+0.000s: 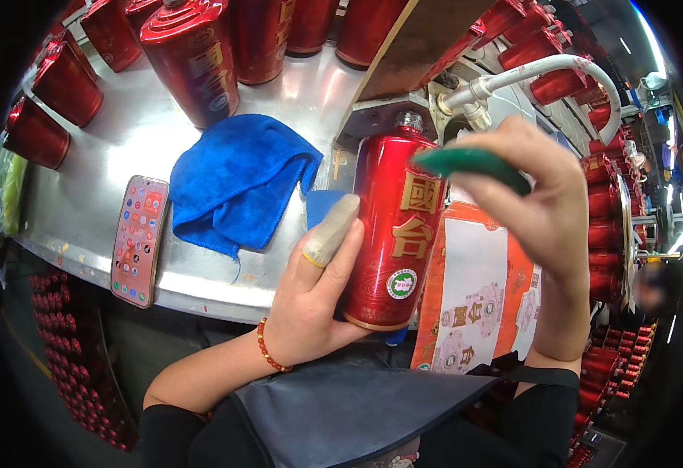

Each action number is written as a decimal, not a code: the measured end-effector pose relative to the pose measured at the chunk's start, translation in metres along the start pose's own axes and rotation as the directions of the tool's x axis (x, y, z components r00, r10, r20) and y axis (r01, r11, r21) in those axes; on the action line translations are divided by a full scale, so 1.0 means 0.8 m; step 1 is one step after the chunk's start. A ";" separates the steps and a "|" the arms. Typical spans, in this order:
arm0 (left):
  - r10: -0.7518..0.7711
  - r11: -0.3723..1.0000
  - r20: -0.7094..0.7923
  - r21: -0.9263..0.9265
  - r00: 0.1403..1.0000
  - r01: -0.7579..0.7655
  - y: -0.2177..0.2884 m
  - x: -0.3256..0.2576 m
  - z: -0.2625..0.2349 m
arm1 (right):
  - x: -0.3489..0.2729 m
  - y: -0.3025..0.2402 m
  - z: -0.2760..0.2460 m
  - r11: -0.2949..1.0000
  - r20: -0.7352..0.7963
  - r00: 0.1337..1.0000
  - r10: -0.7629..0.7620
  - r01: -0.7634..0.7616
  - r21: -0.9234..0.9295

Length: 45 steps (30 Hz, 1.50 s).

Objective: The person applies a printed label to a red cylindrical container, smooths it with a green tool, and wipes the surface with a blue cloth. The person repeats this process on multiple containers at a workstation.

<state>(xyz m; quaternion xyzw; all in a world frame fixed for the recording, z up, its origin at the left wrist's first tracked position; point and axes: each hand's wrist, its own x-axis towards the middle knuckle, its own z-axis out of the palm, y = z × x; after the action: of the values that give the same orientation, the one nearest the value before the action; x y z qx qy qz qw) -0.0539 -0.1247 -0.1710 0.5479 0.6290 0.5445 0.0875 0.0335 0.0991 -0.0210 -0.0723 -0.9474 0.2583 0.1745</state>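
My left hand [318, 292] is closed around the lower left side of a shiny red bottle [392, 234], which stands tilted a little in front of me. The bottle has gold raised lettering, a round white-and-green label and a bare screw neck. A pale finger cot with a yellow rim covers one of my left fingers. Behind that fingertip shows a small blue flat piece [324, 207]; whether I hold it is unclear. My right hand [537, 183] is closed on a green scraper-like piece [474, 164], its tip at the bottle's upper right side.
A crumpled blue cloth [240, 183] and a lit phone [140, 240] lie on the metal table [209, 285]. Several red bottles [193, 58] stand at the back left. Right of my bottle are an orange-and-white printed sheet [474, 304] and a curved white pipe [544, 70].
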 end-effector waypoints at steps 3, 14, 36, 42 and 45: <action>-0.021 1.000 0.007 0.018 1.000 0.021 -0.001 -0.003 -0.001 | -0.005 0.002 0.008 0.998 0.035 0.999 0.030 -0.031 0.054; -0.011 1.000 -0.009 0.020 1.000 0.011 0.000 -0.002 -0.001 | 0.001 -0.005 0.010 0.998 0.103 0.994 -0.049 0.045 0.038; -0.005 1.000 0.006 0.024 1.000 0.004 0.000 -0.001 -0.002 | -0.073 -0.041 0.032 0.950 0.012 0.980 -0.197 0.194 -0.243; 0.003 0.999 -0.005 0.048 1.000 -0.003 0.001 -0.002 -0.003 | -0.073 -0.033 0.035 0.943 -0.012 0.971 -0.240 0.230 -0.239; 0.004 0.999 0.001 0.042 1.000 -0.004 0.002 0.001 -0.002 | -0.069 -0.036 0.031 0.947 -0.018 0.973 -0.231 0.221 -0.234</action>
<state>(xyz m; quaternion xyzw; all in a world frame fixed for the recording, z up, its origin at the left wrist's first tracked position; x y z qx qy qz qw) -0.0543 -0.1256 -0.1686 0.5510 0.6392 0.5312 0.0751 0.0745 0.0502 -0.0422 0.0111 -0.9688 0.1235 0.2146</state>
